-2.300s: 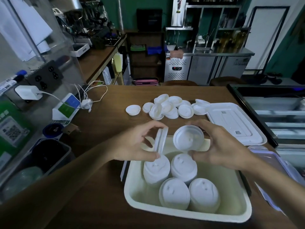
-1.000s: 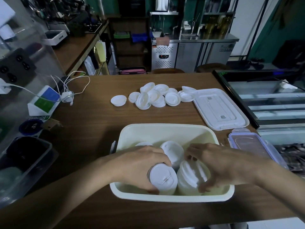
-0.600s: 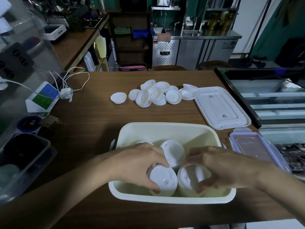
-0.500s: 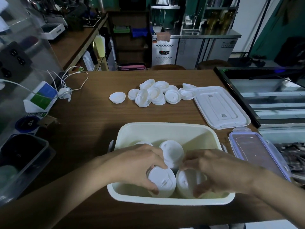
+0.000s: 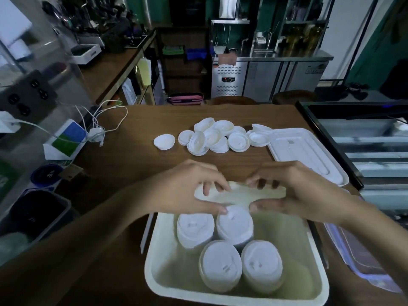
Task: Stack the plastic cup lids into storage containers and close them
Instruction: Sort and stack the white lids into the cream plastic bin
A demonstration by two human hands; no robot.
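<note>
White lids (image 5: 217, 138): loose heap on the table (image 5: 136, 155), beyond the tub (image 5: 152, 279) and well apart from its far rim. Four stacks (image 5: 220, 266) upright inside the tub, two by two, close together. Flat cover (image 5: 306, 155) beyond the tub to the right, just beside the heap.

Left hand (image 5: 187, 191) and right hand (image 5: 302, 193): over the tub's far rim, fingers half curled, thumbs turned inward. No lid visible in either. Impossible to tell, through motion blur, whether touching or gripping the rim.

Step in hand, by judgement: fetching more lids from the heap.

1. Reach past the far rim without brushing the two stacks nearest it.
2. Turn each lid dome-up to match the stacks.
3. Nest a few in the hand; check for flush rims.
4. Lower squarely onto a stack inside the tub; press lightly at the centre, never at one edge.
5. Level the four stacks; keep all tops below the tub's rim for cover clearance.
</note>
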